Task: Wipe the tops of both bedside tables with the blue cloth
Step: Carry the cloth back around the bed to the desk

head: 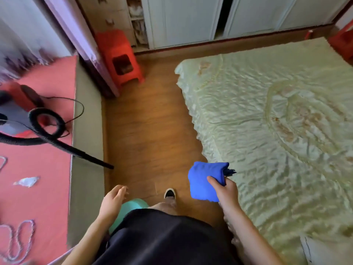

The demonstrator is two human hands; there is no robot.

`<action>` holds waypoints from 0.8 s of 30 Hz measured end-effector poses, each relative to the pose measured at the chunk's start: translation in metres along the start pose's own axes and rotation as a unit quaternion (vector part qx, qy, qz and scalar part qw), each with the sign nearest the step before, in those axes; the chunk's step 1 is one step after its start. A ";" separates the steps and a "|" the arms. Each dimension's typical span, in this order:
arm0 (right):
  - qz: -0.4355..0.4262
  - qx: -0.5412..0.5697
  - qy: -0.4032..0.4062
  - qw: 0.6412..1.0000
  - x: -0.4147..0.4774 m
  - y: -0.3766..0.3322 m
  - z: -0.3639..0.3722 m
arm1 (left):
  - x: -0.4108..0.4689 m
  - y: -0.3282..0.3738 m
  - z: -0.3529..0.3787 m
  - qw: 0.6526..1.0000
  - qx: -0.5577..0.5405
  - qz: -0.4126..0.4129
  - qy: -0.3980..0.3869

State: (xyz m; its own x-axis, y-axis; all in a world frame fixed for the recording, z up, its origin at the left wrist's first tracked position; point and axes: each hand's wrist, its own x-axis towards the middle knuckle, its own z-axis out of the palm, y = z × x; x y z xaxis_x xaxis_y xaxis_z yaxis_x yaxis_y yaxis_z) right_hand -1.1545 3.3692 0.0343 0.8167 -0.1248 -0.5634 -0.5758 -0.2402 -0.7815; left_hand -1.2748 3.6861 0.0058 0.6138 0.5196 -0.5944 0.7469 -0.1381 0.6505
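Observation:
The folded blue cloth [205, 180] hangs in the air beside the bed's near left edge. My right hand [226, 192] pinches it, thumb across its front and fingers behind. My left hand [112, 199] hangs free at the lower middle, fingers relaxed and holding nothing. No bedside table shows in this view.
A bed with a pale green cover [277, 131] fills the right. A wooden floor aisle [149, 121] runs ahead to a red plastic stool [120, 58] and white wardrobe doors [191, 22]. On the left, a black vacuum hose [63, 144] juts off a red-covered ledge [47, 169] into the aisle.

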 end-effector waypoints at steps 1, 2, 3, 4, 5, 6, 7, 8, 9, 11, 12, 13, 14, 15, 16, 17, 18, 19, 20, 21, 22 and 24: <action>-0.007 -0.008 -0.008 1.000 0.015 -0.015 0.013 | 0.010 0.006 -0.007 1.000 -0.005 -0.004 0.004; -0.013 -0.016 -0.014 1.000 0.029 -0.031 0.025 | 0.023 0.014 -0.013 1.000 -0.006 -0.004 0.006; -0.020 -0.022 -0.019 0.999 0.042 -0.045 0.036 | 0.037 0.024 -0.018 1.000 -0.006 -0.005 0.010; -0.024 -0.031 -0.021 0.999 0.054 -0.061 0.044 | 0.050 0.036 -0.024 1.000 -0.008 -0.007 0.013; -0.028 -0.039 -0.022 0.999 0.065 -0.075 0.050 | 0.064 0.048 -0.030 1.000 -0.010 -0.009 0.015; -0.031 -0.047 -0.021 0.998 0.076 -0.088 0.055 | 0.077 0.061 -0.034 1.000 -0.012 -0.003 0.018; -0.034 -0.052 -0.019 0.998 0.088 -0.100 0.058 | 0.090 0.075 -0.039 1.000 -0.015 0.004 0.022; -0.036 -0.058 -0.016 0.998 0.100 -0.111 0.060 | 0.103 0.090 -0.042 0.999 -0.022 0.012 0.023; -0.037 -0.062 -0.013 0.997 0.112 -0.122 0.062 | 0.115 0.104 -0.044 0.999 -0.031 0.020 0.023; -0.037 -0.071 -0.004 0.997 0.139 -0.141 0.064 | 0.140 0.132 -0.045 0.998 -0.049 0.031 0.022; -0.039 -0.079 0.002 0.996 0.156 -0.150 0.066 | 0.154 0.144 -0.044 0.998 -0.056 0.034 0.024; -0.042 -0.088 0.005 0.995 0.173 -0.159 0.069 | 0.169 0.156 -0.042 0.997 -0.061 0.034 0.025; -0.047 -0.095 0.006 0.994 0.191 -0.168 0.073 | 0.183 0.167 -0.040 0.997 -0.065 0.033 0.026; -0.053 -0.102 0.004 0.993 0.212 -0.179 0.078 | 0.199 0.178 -0.039 0.997 -0.067 0.034 0.028; -0.059 -0.108 0.000 0.992 0.233 -0.191 0.084 | 0.216 0.190 -0.037 0.997 -0.068 0.037 0.030; -0.061 -0.112 -0.005 0.992 0.255 -0.204 0.092 | 0.232 0.201 -0.036 0.997 -0.067 0.036 0.033; -0.059 -0.112 -0.012 0.992 0.276 -0.219 0.101 | 0.249 0.213 -0.036 0.997 -0.065 0.032 0.036; -0.054 -0.111 -0.020 0.992 0.296 -0.235 0.110 | 0.264 0.224 -0.037 0.997 -0.066 0.020 0.039; -0.049 -0.113 -0.027 0.992 0.315 -0.252 0.121 | 0.279 0.236 -0.039 0.997 -0.069 0.006 0.041; -0.048 -0.115 -0.033 0.992 0.332 -0.270 0.132 | 0.293 0.248 -0.042 0.996 -0.069 -0.012 0.046; -0.050 -0.115 -0.041 0.991 0.348 -0.288 0.144 | 0.304 0.260 -0.046 0.996 -0.068 -0.027 0.052; -0.060 -0.109 -0.063 0.990 0.379 -0.329 0.171 | 0.329 0.281 -0.053 0.994 -0.066 -0.049 0.069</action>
State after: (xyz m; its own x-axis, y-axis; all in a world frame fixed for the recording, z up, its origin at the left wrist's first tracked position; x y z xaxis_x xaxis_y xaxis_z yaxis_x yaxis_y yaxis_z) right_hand -0.6621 3.5656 0.0322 0.8601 0.0347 -0.5089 -0.4411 -0.4506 -0.7762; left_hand -0.8764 3.8625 0.0184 0.4917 0.6373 -0.5934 0.7559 0.0258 0.6541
